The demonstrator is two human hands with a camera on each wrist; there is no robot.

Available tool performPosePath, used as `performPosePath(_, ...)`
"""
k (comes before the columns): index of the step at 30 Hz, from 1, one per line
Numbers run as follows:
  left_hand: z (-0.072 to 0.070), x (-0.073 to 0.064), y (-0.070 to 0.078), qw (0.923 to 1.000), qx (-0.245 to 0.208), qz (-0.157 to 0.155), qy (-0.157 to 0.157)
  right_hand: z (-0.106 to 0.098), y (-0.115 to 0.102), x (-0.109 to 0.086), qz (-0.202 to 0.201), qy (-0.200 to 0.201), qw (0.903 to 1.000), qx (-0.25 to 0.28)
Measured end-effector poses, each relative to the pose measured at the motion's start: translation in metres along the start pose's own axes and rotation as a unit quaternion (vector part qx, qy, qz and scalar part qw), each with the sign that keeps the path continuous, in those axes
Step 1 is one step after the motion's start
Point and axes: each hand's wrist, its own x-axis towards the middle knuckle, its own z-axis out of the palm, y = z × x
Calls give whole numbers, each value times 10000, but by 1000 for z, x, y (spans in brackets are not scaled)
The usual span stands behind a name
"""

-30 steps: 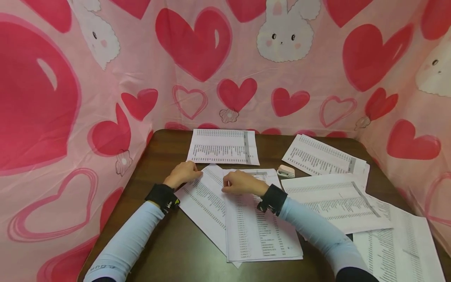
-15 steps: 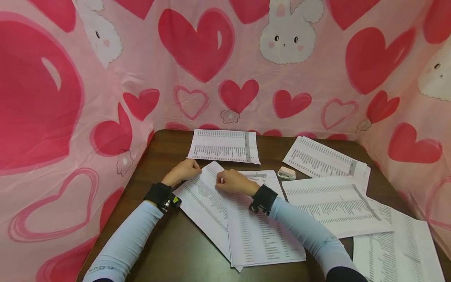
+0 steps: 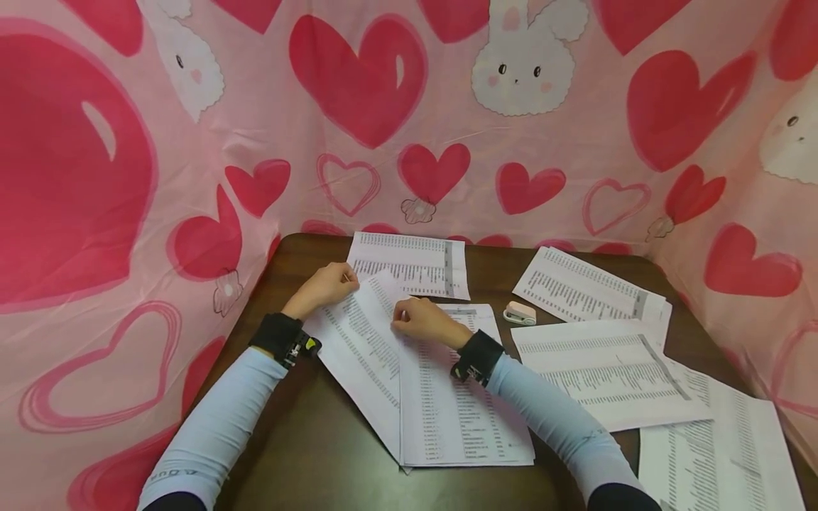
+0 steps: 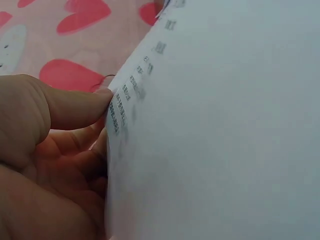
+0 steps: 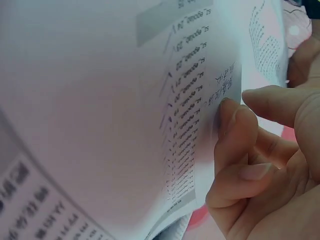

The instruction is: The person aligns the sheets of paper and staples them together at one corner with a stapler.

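Two overlapping sets of printed sheets lie in front of me in the head view. My left hand (image 3: 329,284) pinches the upper left edge of the slanted left sheets (image 3: 361,348). In the left wrist view the thumb (image 4: 82,107) presses on the face of the paper (image 4: 215,130), with the other fingers behind it. At the upper left corner of the right-hand stack of sheets (image 3: 460,426), my right hand (image 3: 424,321) pinches the edge. Its thumb (image 5: 272,102) and forefinger meet at the margin of a sheet (image 5: 110,110) with pen ticks and handwriting.
Behind the hands lies another printed sheet (image 3: 409,259). A small pink and white stapler (image 3: 520,313) sits right of the stack. More printed sheets (image 3: 607,369) overlap along the right side of the brown table (image 3: 307,454). A pink heart-patterned cloth (image 3: 255,106) encloses the table.
My left hand has moved up and to the left, raising the upper end of the left sheets. My right hand has shifted slightly left, and the stack's lower end has swung left.
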Motion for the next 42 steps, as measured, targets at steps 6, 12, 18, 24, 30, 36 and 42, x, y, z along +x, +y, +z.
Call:
performPosePath(6,-18,-4,13,9991,257,222,247,-2,5,-2,245,-85,9996,86)
performPosePath(12,-41,-6,32,9964,534,472,461,-10,13,-2,387,151,9990,143)
performPosePath(18,-60,-11,49,9929,669,683,704,-29,15,4,455,1130,9918,375)
performPosePath(24,-75,-13,53,9917,656,748,814,-40,12,9,370,1388,9885,471)
performPosePath(30,-102,-29,49,9897,751,623,1044,-39,-8,20,-30,1241,9855,1155)
performPosePath(36,-120,-40,43,9813,1062,409,1554,-48,-34,29,-430,1632,9798,1077)
performPosePath(42,-103,-37,54,9393,2194,1000,2441,-52,-43,35,-654,1776,9803,571)
